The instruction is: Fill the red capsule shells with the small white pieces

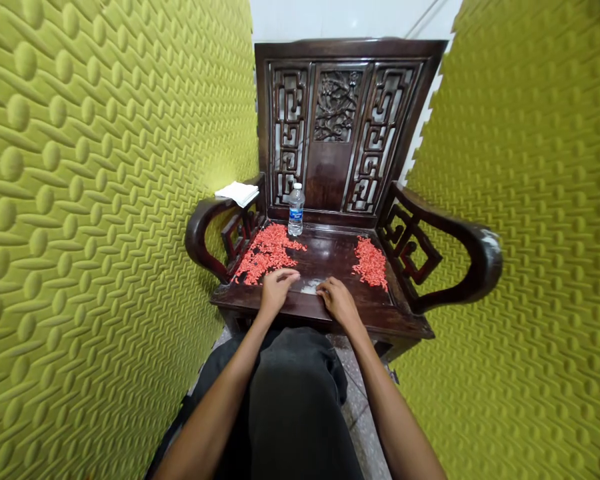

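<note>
My left hand is over the front of a dark wooden seat, at the near edge of a large spread of small red pieces. Its thumb and fingertips come together, pointing right; anything between them is too small to make out. Across from it, my right hand rests low near the front edge with fingers curled down, and what they hold, if anything, is hidden. Between both hands lies a whitish patch, too unclear to name. A smaller heap of similar red pieces lies on the seat's right side.
A clear water bottle with a blue label stands upright behind the left spread. Folded white paper lies on the left armrest. The right armrest curves forward. Yellow-green textured panels flank both sides; a carved backrest rises behind.
</note>
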`<state>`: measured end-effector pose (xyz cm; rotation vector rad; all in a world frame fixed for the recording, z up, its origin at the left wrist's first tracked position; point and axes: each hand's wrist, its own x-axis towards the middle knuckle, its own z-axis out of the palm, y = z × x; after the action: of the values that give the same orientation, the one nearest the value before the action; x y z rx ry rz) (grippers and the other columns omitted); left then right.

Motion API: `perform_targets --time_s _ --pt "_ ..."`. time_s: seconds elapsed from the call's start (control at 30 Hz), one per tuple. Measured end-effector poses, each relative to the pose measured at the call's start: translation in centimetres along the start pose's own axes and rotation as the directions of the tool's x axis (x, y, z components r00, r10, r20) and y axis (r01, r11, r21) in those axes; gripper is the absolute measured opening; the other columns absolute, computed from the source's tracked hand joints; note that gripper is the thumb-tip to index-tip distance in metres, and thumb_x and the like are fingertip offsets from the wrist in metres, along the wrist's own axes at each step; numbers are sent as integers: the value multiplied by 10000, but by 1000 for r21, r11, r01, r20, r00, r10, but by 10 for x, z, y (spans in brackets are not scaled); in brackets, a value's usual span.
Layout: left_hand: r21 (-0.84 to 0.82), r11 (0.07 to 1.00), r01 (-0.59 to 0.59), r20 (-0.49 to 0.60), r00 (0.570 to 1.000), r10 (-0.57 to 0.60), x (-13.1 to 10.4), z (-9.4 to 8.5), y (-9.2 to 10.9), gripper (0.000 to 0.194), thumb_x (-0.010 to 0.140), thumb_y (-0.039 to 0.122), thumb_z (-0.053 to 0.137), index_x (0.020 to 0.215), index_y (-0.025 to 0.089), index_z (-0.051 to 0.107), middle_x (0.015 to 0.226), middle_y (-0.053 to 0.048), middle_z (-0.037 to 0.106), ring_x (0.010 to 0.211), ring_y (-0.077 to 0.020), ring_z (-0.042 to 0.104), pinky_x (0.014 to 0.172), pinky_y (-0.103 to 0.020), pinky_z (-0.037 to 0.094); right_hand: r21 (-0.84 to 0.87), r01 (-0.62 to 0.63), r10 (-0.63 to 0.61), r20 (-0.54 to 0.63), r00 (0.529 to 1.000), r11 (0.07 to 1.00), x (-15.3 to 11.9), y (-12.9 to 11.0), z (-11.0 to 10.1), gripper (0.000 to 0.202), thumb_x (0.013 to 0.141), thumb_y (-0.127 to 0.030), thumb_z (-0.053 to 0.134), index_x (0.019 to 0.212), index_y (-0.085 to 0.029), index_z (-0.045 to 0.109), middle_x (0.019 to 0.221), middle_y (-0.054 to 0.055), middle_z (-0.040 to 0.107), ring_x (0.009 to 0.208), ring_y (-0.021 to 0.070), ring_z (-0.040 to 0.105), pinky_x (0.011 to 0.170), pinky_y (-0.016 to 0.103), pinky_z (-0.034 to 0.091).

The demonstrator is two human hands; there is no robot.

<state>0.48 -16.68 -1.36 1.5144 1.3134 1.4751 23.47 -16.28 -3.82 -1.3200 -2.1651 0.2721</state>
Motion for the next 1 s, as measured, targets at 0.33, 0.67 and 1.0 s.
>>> perform_targets --time_s 0.33,0.67,1.0 --pt "-373 911 177 87 984 -156 -1 28 -7 507 762 601 878 961 139 816 966 -172 853 812 -236 775 721 -326 567 -40 -22 23 36 999 999 -1 1 1 221 1071 -373 686 1160 -175 727 1173 74 748 1023 205 732 926 415 638" --pt "-406 892 197 101 980 -171 -2 28 -2 449 733 541 908 916 141 818 897 -140 847 778 -214 748 732 -319 562 -27 -44 44 22 999 999 -5 -6 -3 220 1067 -366 692 1158 -168 728 1182 76 748 1061 218 732 959 440 631" --pt "-408 890 201 113 979 -169 -2 28 -2 456 754 565 894 897 143 796 888 -138 843 733 -199 728 717 -321 550 35 -57 58 -38 998 998 -7 -5 -1 218 1072 -375 681 1146 -176 730 1184 76 746 1057 215 725 964 436 624"
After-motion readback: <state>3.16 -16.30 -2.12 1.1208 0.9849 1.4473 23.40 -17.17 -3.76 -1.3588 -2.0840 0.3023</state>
